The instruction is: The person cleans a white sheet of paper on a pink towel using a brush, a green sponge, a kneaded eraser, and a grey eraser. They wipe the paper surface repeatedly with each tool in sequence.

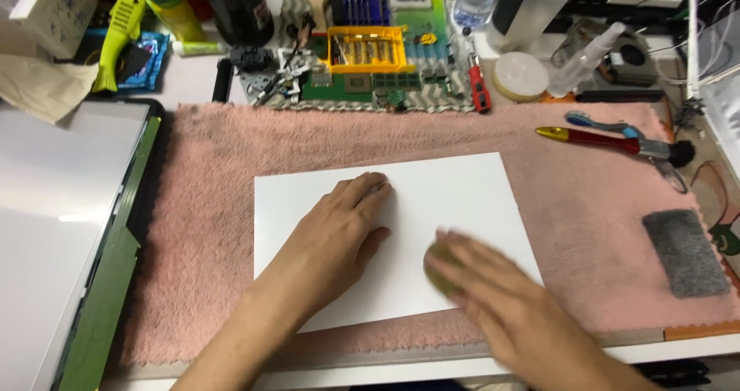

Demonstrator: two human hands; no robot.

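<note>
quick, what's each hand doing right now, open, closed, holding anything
Left hand: open, flat on the white sheet, holding nothing.
Right hand: blurred, pressing a small yellowish pad on the sheet; grip cannot be told.

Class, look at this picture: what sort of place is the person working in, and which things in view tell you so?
Probably a hobby or electronics repair bench. A yellow bit tray sits on green circuit boards, with a red screwdriver beside them and a pink towel spread as a work mat.
</note>
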